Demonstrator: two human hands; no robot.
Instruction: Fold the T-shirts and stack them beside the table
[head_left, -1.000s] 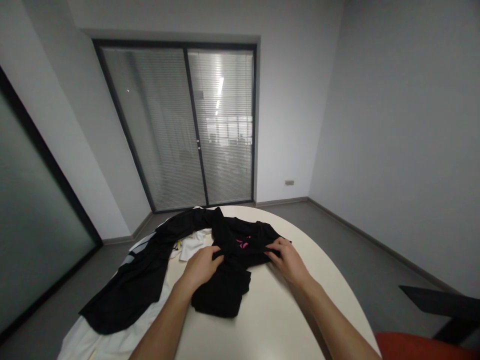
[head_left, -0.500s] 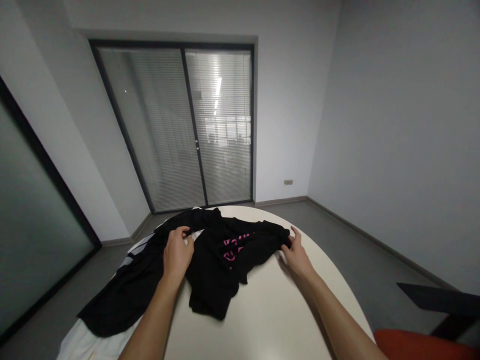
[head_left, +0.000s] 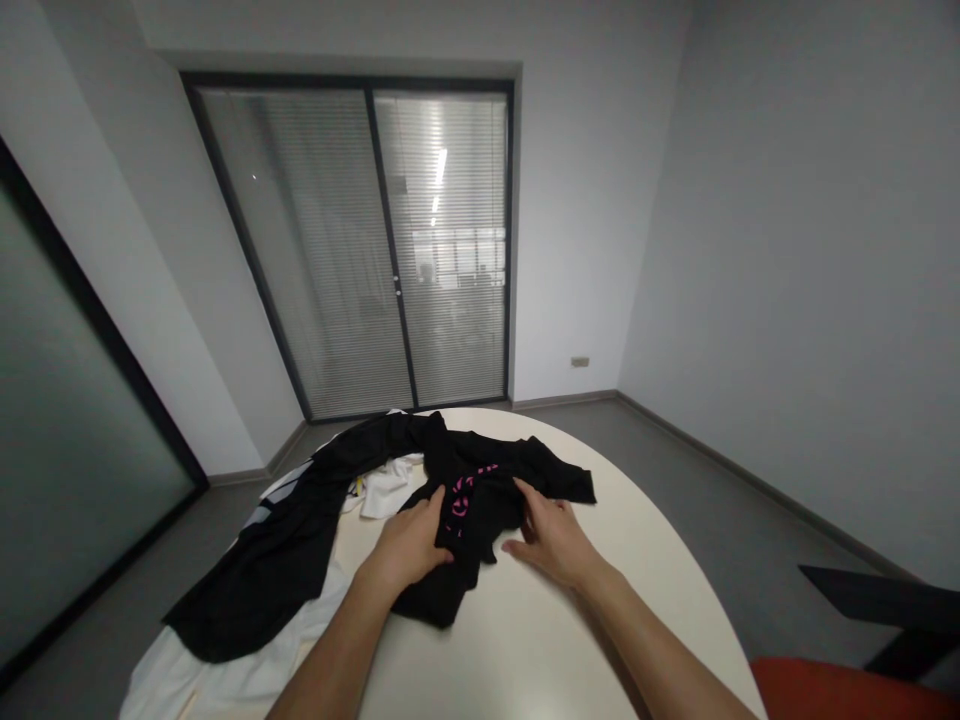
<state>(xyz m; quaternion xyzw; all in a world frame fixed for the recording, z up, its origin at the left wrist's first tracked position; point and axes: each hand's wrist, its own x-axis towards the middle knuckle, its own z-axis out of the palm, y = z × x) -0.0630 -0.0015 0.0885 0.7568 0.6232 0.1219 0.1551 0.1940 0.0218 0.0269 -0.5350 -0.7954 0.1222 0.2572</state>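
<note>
- A black shirt [head_left: 491,505] lies crumpled on a round white table [head_left: 525,645], spread under and between the fingers of two bare hands.
- The left hand [head_left: 409,542] rests on the shirt's near left part, thumb and forefinger set wide apart; whether any cloth is pinched beneath the other fingers, one cannot tell.
- The right hand [head_left: 553,540] meets the shirt's near right edge, forefinger on the cloth, thumb well apart from it near the tabletop, the gap between them wide.
- Pink print [head_left: 463,490] shows just beside the left forefinger, between the two hands.
- A sleeve [head_left: 574,484] stretches out beyond the right fingers, toward the table's far right rim.
- Left of the left fingers, a black garment [head_left: 262,570] with pale stripes drapes along the table's edge, over white cloth [head_left: 240,688].
- A small white piece [head_left: 386,490] lies just beyond the left fingers, between the two black garments.
- Far beyond both hands' fingers stands a glass door [head_left: 337,260] with blinds.
</note>
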